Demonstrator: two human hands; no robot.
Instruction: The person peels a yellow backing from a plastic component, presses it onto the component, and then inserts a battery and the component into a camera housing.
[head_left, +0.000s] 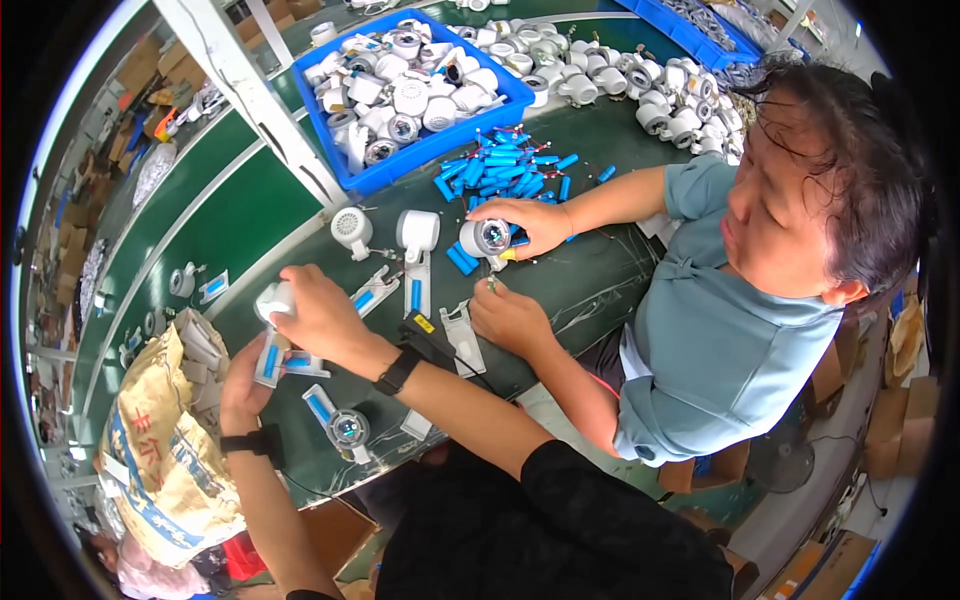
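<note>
My left hand [243, 385] is closed around a white handle shell [266, 366] that has a blue battery lying in it. Just above, the fingers of my right hand [325, 315] grip a white rounded fan head [272, 300]; I cannot tell whether head and shell are joined. Beside my hands lies another handle shell with a blue battery [300, 364]. Closer to me, a fan head with a dark round front [348, 428] rests by its opened handle. Beyond my right hand are a white fan head with a grille [351, 229] and another fan head [418, 231] attached to a battery-filled handle.
A co-worker at right holds a white fan head [483, 238] and something small. Blue batteries [505, 165] lie heaped near a blue bin [335, 165] of fan heads. More fan heads [600, 75] pile up behind. A woven sack [165, 450] of white parts stands left. A black tool [428, 338] lies mid-table.
</note>
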